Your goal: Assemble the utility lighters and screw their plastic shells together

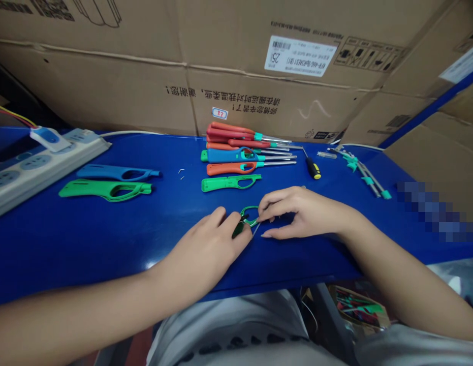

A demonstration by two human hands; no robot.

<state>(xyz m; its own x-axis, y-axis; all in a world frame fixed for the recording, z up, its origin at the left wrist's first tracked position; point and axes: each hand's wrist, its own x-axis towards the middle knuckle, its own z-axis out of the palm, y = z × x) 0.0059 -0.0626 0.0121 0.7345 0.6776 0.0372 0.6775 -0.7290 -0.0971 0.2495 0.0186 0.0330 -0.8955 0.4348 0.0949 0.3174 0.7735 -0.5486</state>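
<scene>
A green lighter casing (250,209) with a looped handle is between my two hands, low over the blue table. My left hand (215,244) is closed around its dark, shaded end, and the fingers cover much of it. From the other side, my right hand (301,213) has bent fingers at the loop's end, with the thumb lower and a little apart. A thin metal piece (256,230) slants down between the hands. Just beyond them lies a green casing half (230,183). Several orange, red and blue gas lighters (236,168) with metal tubes are stacked behind it.
A blue casing (114,172) and another green casing (102,190) lie at left near a power strip (38,162). A screwdriver (311,165) and metal tubes with teal parts (368,178) lie at right. Cardboard (236,66) walls the back. A parts box (360,307) stands below the table.
</scene>
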